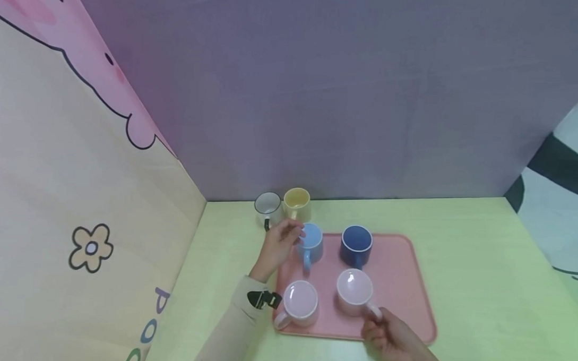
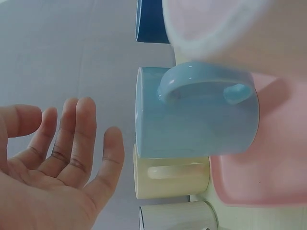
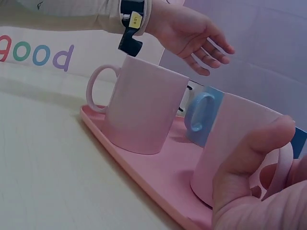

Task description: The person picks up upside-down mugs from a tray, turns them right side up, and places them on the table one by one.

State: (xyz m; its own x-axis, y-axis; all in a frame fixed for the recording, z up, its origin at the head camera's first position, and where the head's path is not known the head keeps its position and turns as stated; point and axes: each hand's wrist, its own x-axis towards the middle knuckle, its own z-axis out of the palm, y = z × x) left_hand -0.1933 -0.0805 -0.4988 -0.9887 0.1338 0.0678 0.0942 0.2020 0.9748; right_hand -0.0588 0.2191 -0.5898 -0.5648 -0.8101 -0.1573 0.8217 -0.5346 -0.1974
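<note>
My right hand grips the handle of a pink mug over the front of the pink tray. Whether that mug's base touches the tray, I cannot tell. With fingers extended and holding nothing, my left hand hovers above and beside a light blue mug; the left wrist view shows a gap between them. A second pink mug stands on the tray's front left corner, handle toward the front left. Behind the gripped mug, a navy mug stands on the tray.
Behind the tray's left back corner, a yellow mug and a white mug with a dark rim stand side by side on the pale green table. A grey-purple wall rises at the back, and a printed panel on the left.
</note>
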